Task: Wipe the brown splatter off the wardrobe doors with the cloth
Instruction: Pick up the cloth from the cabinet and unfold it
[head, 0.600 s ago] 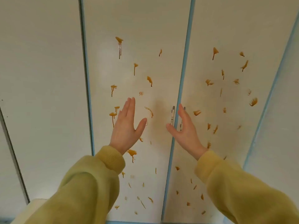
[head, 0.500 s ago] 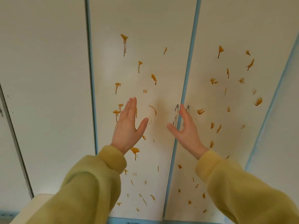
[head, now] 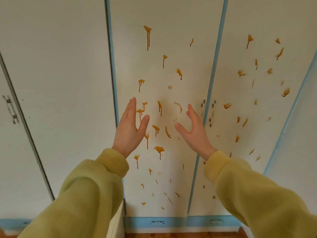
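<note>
splattered wardrobe doors point(head: 159, 103) face left hand point(head: 129, 127), right hand point(head: 194, 131), both spread flat.

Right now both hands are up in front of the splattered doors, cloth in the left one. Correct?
Not quite. The head view shows the left hand open and empty, like the right hand; no cloth is visible. Both are raised before the splattered doors.

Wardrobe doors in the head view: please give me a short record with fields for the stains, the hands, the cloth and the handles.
stains: brown splatter with drips, spread over two wardrobe doors
left hand: open, empty, raised before the doors
right hand: open, empty, raised near the handles
cloth: none in view
handles: two metal bars beside the blue seam
wiping: not begun
</note>
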{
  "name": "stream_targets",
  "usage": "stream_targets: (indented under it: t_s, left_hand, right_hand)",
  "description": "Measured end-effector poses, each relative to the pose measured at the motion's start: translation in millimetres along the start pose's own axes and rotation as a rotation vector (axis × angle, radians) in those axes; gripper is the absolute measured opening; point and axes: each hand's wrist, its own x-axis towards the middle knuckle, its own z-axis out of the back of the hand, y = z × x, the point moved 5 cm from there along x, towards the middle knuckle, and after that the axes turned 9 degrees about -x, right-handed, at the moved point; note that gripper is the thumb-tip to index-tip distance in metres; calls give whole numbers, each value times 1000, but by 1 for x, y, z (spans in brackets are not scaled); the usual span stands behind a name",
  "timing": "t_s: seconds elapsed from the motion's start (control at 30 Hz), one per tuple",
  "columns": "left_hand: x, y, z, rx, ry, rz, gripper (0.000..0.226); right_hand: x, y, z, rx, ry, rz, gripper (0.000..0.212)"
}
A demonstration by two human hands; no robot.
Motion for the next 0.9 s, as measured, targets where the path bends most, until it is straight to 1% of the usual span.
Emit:
stream_targets:
  t_s: [0.17,0.43,0.57,0.67,0.9]
  left_hand:
    - [-8,20,31,-28,8,8,66]
    - [-28,64,75,-90,20,79,64]
    - [-37,84,84,-95,27,114,63]
    - [-41,98,87,-108,34,162,63]
    - [-43,131,85,-105,8,235,63]
  right_hand:
    - [-8,23,-33,13,-1,-27,75]
    - [-26,51,-93,56,28,-78,80]
    - [-32,53,-116,64,66,-107,80]
    - [-36,52,-134,122,102,-150,81]
    - [-32,42,-176,196,180,-174,83]
